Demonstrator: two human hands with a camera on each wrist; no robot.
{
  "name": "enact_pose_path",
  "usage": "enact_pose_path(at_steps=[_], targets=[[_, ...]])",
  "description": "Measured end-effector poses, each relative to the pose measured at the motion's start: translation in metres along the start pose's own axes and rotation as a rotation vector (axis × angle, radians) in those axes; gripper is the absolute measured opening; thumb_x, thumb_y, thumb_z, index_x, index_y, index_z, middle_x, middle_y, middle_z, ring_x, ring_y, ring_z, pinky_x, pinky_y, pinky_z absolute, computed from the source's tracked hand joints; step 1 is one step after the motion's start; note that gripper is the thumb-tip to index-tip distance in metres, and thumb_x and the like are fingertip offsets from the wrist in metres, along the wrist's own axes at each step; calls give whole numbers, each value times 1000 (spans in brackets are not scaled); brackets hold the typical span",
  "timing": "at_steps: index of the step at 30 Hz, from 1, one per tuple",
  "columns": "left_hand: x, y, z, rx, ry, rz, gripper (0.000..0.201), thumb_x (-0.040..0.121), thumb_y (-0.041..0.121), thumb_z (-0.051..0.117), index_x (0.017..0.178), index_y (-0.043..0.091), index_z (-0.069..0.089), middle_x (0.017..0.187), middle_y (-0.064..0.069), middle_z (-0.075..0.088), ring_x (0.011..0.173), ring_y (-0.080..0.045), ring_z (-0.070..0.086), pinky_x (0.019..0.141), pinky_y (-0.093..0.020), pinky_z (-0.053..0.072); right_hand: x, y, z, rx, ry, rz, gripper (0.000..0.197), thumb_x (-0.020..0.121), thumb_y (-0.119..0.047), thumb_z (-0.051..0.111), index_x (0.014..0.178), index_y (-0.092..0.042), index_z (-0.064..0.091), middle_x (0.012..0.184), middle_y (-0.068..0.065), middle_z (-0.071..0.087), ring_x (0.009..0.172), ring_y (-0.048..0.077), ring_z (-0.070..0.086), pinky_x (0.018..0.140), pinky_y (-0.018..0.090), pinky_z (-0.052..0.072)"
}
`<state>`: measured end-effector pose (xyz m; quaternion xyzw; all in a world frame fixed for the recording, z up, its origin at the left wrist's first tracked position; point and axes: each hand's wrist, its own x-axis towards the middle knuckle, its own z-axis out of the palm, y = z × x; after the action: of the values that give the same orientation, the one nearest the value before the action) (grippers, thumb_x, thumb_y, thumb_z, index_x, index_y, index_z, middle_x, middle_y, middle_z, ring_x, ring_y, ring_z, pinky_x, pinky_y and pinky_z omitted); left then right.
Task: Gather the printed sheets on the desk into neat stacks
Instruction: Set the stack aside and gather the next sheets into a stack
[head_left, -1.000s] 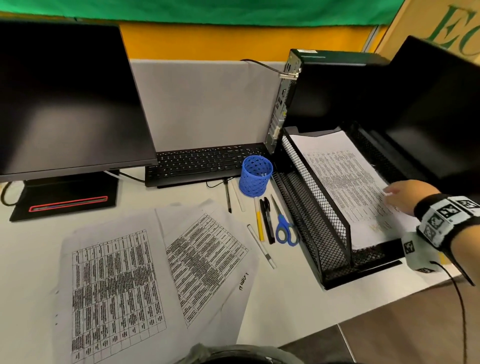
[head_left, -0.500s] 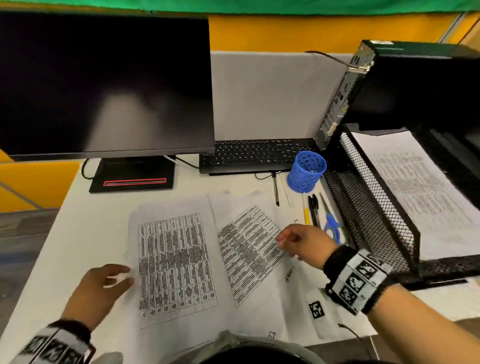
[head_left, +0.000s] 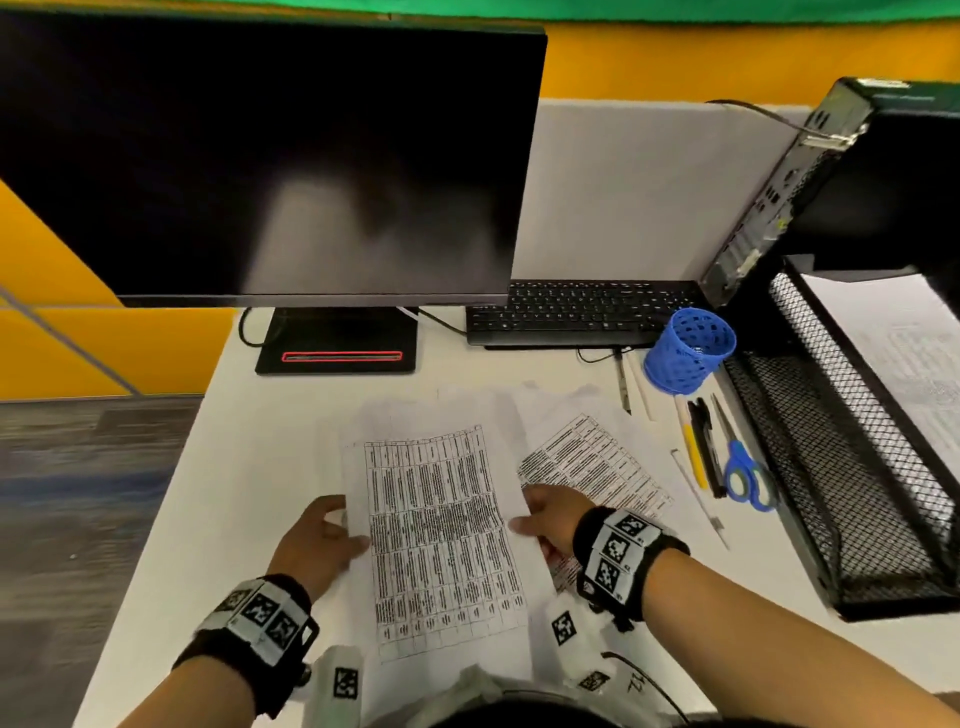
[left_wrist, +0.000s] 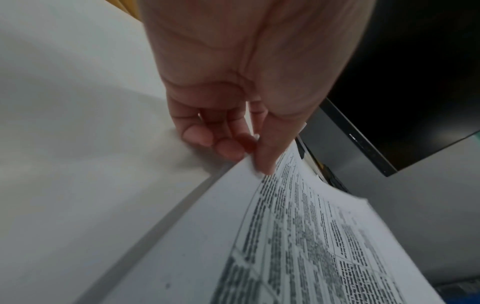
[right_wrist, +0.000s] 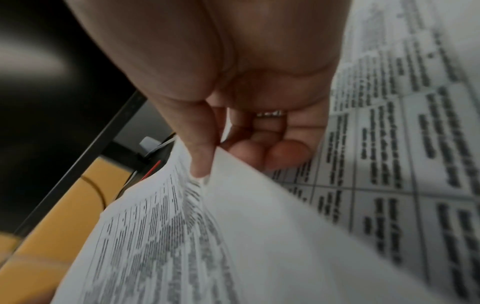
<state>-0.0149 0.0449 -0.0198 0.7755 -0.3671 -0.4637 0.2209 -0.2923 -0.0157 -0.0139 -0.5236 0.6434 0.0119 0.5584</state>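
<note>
A printed sheet with a dense table is lifted off the white desk in front of me. My left hand pinches its left edge, thumb on top and fingers beneath, as the left wrist view shows on the sheet. My right hand pinches the right edge; in the right wrist view the sheet curves up from under the thumb. A second printed sheet lies flat on the desk to the right, partly under the lifted one. More printed sheets lie in the black mesh tray.
A dark monitor stands at the back, with a keyboard to its right. A blue mesh pen cup, pens and blue-handled scissors lie between the sheets and the tray. A black computer case stands behind the tray.
My right hand left the sheets in the tray and came to the desk. Both hands closed in on the left-hand sheet and have taken its edges and lifted it.
</note>
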Motion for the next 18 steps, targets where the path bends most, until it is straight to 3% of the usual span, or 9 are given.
enact_pose_path(at_steps=[2, 5, 8, 10, 11, 14, 16, 18], targets=[[-1, 5, -6, -51, 40, 45, 53, 77, 13, 76, 118, 26, 46, 82, -6, 58, 69, -21, 57, 58, -26, 41, -2, -5, 1, -56, 54, -67, 30, 85, -26, 64, 112, -13, 59, 94, -4, 60, 82, 15, 55, 80, 31, 49], [3, 11, -17, -105, 43, 125, 41, 77, 23, 77, 108, 28, 52, 91, 0, 64, 82, -18, 61, 68, -27, 46, -10, -9, 4, -2, 77, -119, 26, 84, -23, 66, 109, -26, 61, 82, -12, 57, 74, 5, 52, 66, 18, 40], [9, 14, -27, -311, 21, 154, 17, 81, 14, 71, 97, 20, 67, 100, -8, 73, 96, -29, 67, 91, -42, 50, -12, -10, 5, -42, 29, -118, 33, 82, -14, 66, 112, -28, 64, 103, -10, 63, 91, 10, 58, 83, 23, 45], [9, 17, -30, -424, -2, 158, 16, 84, 5, 66, 96, 13, 69, 100, -12, 74, 98, -32, 67, 94, -43, 49, -12, -9, -2, -130, 142, -125, 33, 80, -3, 59, 97, -31, 65, 113, -4, 57, 97, 15, 57, 87, 28, 48], [7, 20, -30, -452, -27, 172, 17, 84, 2, 63, 97, 12, 69, 99, -12, 74, 98, -31, 66, 93, -43, 49, -11, -7, -8, -203, 224, -106, 36, 81, -1, 54, 97, -31, 64, 118, -3, 53, 101, 16, 55, 87, 28, 47], [-2, 26, -31, -476, -110, 215, 18, 85, -2, 60, 95, 9, 70, 89, -6, 76, 89, -27, 66, 87, -40, 49, -7, 8, -27, -332, 316, 5, 54, 86, -5, 49, 136, -24, 43, 150, -1, 31, 134, 22, 37, 109, 29, 33], [-7, 29, -30, -460, -168, 243, 13, 81, 1, 66, 92, 7, 71, 86, -6, 77, 86, -25, 68, 86, -37, 50, -5, 16, -27, -335, 222, 62, 66, 89, -9, 49, 147, -27, 24, 159, -1, 12, 142, 22, 25, 115, 30, 26], [-10, 32, -28, -406, -230, 270, 24, 68, 20, 78, 89, 10, 74, 89, -6, 77, 87, -20, 71, 86, -33, 50, -5, 16, -21, -382, 133, 73, 69, 90, -11, 47, 149, -30, 16, 159, -2, 10, 143, 21, 23, 115, 30, 24]])
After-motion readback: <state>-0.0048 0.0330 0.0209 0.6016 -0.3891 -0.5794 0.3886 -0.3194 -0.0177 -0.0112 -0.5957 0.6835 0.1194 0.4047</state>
